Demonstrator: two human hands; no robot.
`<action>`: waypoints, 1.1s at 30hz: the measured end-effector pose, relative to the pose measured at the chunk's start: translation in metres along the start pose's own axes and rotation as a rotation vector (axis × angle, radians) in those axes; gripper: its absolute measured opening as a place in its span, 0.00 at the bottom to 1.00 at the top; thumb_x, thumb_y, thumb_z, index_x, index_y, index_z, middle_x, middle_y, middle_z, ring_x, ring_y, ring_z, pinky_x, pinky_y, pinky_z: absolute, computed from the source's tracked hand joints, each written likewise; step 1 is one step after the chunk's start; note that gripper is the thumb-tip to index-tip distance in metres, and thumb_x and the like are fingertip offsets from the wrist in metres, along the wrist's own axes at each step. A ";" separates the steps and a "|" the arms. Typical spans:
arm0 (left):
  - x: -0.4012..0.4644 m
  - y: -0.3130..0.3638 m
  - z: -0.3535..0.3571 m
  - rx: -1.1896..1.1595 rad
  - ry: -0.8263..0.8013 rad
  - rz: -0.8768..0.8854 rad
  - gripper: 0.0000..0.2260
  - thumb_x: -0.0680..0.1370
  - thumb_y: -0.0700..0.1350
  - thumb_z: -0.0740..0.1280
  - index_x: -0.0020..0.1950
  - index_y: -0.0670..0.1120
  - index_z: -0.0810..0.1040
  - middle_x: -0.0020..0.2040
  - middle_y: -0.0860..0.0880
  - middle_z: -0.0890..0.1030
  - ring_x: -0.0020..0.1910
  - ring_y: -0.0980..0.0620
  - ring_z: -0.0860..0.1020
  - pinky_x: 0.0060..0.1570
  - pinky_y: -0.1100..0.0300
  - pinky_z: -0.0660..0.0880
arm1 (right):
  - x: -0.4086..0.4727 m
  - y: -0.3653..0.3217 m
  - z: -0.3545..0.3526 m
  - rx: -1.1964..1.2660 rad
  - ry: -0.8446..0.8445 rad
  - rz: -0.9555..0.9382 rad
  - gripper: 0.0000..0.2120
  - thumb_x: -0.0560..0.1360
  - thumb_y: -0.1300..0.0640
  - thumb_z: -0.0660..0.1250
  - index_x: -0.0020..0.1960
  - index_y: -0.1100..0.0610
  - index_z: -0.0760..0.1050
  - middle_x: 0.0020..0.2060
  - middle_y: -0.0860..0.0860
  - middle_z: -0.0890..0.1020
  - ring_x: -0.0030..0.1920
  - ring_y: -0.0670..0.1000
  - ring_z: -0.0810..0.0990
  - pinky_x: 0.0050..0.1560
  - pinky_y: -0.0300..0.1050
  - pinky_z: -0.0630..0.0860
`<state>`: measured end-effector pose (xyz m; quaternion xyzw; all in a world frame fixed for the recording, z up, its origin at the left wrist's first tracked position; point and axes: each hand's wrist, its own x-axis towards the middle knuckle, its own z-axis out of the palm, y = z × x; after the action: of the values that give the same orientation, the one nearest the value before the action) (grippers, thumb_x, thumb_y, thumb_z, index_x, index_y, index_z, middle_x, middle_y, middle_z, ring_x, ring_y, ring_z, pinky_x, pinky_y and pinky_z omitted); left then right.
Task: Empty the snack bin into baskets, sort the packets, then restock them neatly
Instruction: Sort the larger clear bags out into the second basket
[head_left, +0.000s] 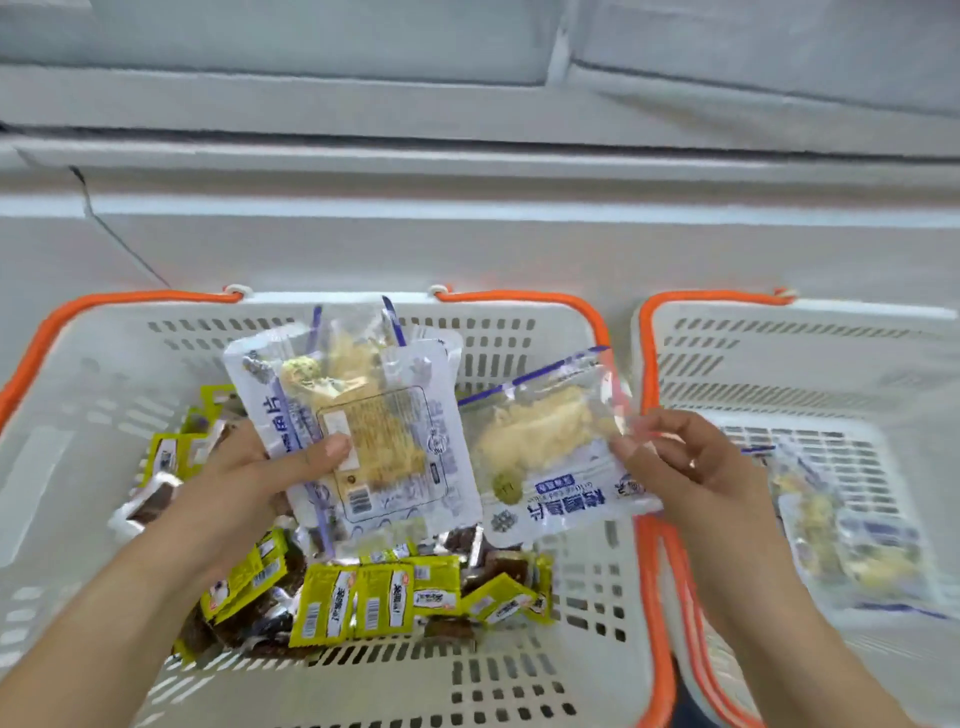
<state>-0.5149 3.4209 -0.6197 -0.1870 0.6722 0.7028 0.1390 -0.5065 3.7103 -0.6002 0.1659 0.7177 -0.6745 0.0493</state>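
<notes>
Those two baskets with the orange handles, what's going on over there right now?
A person is sorting snack packets. The left hand holds a stack of clear purple-printed packets above the left basket, which still holds a heap of small yellow-green packets. The right hand pinches one more clear packet by its edge. The right basket already holds a few packets of that same clear kind.

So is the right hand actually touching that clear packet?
Touching: the head view shows the right hand pinching the clear packet's edge between thumb and fingers.
</notes>
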 end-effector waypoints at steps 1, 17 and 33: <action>-0.001 0.007 0.019 -0.022 -0.049 0.002 0.39 0.41 0.62 0.82 0.49 0.51 0.83 0.47 0.50 0.85 0.46 0.52 0.83 0.48 0.49 0.77 | -0.006 -0.001 -0.016 0.070 0.070 0.008 0.06 0.68 0.57 0.75 0.42 0.50 0.79 0.31 0.47 0.80 0.32 0.46 0.77 0.37 0.40 0.70; 0.020 0.009 0.267 0.364 -0.371 0.137 0.22 0.73 0.43 0.73 0.61 0.63 0.73 0.66 0.60 0.74 0.66 0.59 0.71 0.67 0.56 0.67 | -0.032 0.069 -0.171 0.149 0.791 0.052 0.19 0.78 0.62 0.64 0.64 0.43 0.70 0.66 0.42 0.71 0.66 0.41 0.68 0.57 0.31 0.63; 0.001 -0.052 0.023 0.495 0.057 -0.133 0.05 0.77 0.43 0.68 0.47 0.50 0.83 0.46 0.44 0.85 0.44 0.45 0.81 0.48 0.53 0.75 | -0.017 0.019 -0.037 -0.750 -0.207 -0.396 0.12 0.78 0.45 0.56 0.56 0.41 0.76 0.43 0.39 0.83 0.43 0.41 0.79 0.42 0.39 0.74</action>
<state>-0.4942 3.4464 -0.6654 -0.2110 0.8137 0.5004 0.2074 -0.4791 3.7445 -0.6106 -0.0731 0.9221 -0.3769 0.0476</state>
